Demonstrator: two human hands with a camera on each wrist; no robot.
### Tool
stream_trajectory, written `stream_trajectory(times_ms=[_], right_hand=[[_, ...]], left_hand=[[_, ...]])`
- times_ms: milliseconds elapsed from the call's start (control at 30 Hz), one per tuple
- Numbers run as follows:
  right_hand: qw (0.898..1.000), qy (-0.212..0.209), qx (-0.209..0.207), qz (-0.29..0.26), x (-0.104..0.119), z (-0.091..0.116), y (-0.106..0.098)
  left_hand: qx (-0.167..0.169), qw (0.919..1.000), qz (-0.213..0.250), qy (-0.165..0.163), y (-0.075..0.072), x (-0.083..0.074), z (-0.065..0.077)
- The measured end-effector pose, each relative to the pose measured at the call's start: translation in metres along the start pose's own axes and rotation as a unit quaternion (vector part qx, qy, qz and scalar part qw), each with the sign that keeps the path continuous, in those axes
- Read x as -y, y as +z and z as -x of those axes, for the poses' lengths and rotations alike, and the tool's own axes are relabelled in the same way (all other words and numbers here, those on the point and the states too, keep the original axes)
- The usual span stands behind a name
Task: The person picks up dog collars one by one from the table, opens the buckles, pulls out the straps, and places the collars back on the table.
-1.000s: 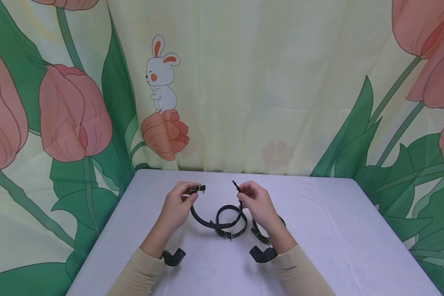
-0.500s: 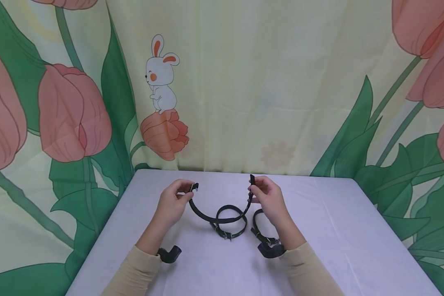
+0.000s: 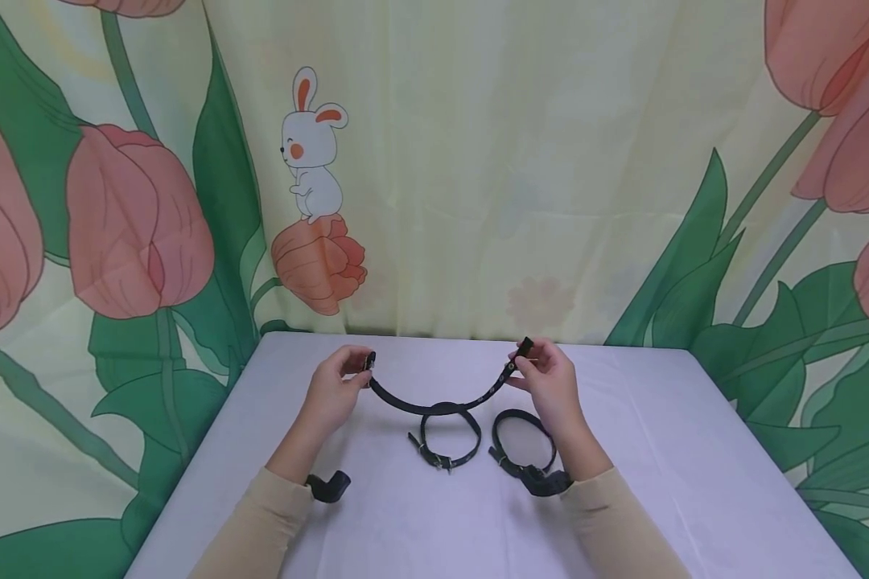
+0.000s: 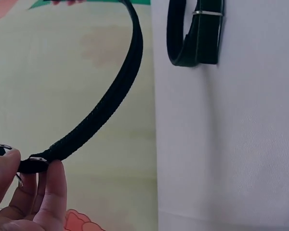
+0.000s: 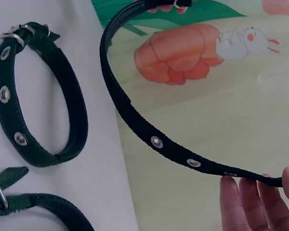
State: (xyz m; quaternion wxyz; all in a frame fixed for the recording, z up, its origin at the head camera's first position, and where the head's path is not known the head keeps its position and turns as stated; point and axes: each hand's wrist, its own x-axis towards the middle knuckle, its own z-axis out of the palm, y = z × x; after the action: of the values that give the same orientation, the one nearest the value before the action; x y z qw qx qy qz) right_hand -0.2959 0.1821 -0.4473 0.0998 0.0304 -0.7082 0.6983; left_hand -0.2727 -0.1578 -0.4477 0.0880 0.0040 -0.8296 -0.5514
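Up between my left hand [image 3: 331, 388] and my right hand [image 3: 553, 388], a black strap [image 3: 398, 403] hangs in a shallow curve above the worktop [image 3: 702, 482]. With the left I pinch the buckle end, thumb against fingertips beside the metal buckle [image 4: 37, 159]; with the right I pinch the opposite end, its tip sticking up past the fingers. Both grips are narrow, only the strap's thickness between thumb and fingers.

From its smooth sag I judge it light and flexible with a little spring, and not fragile; the slightly fuzzy edges suggest it won't slip easily. Holding near the ends suits it, I think, since a grip at the middle would let both sides droop. Metal eyelets [image 5: 156, 142] along the right-hand part should give my fingers something to feel for.

My forearms slant inward from the near side, hands well apart and nearly level, fingers turned toward each other. Beige sleeves [image 3: 282, 498] reach the wrists.

Farther out, two buckled straps rest on the worktop: the left loop [image 3: 468, 460], crossed in the head view by the sagging strap, and the right loop [image 3: 497, 434], near my right wrist. Behind stands a tulip-printed curtain [image 3: 434, 161].
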Motion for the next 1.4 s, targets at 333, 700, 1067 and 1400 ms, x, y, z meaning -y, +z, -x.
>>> stream_trajectory(times_ms=[333, 700, 1067, 1400], right_hand=[[0.999, -0.019, -0.037, -0.01, -0.006, -0.01, -0.009], [0.998, -0.009, -0.052, 0.016, -0.009, -0.026, -0.016], [0.998, 0.017, -0.061, -0.008, -0.017, -0.041, -0.026], [0.996, 0.04, -0.076, -0.024, -0.028, -0.052, -0.031]], left_hand=[[-0.015, 0.9998, -0.004, -0.011, 0.0, 0.004, -0.019], [-0.009, 0.9995, 0.025, 0.019, 0.002, 0.011, -0.04], [-0.014, 0.9996, 0.025, 0.007, 0.01, 0.024, -0.06], [-0.018, 0.9987, 0.035, -0.032, 0.013, 0.036, -0.075]])
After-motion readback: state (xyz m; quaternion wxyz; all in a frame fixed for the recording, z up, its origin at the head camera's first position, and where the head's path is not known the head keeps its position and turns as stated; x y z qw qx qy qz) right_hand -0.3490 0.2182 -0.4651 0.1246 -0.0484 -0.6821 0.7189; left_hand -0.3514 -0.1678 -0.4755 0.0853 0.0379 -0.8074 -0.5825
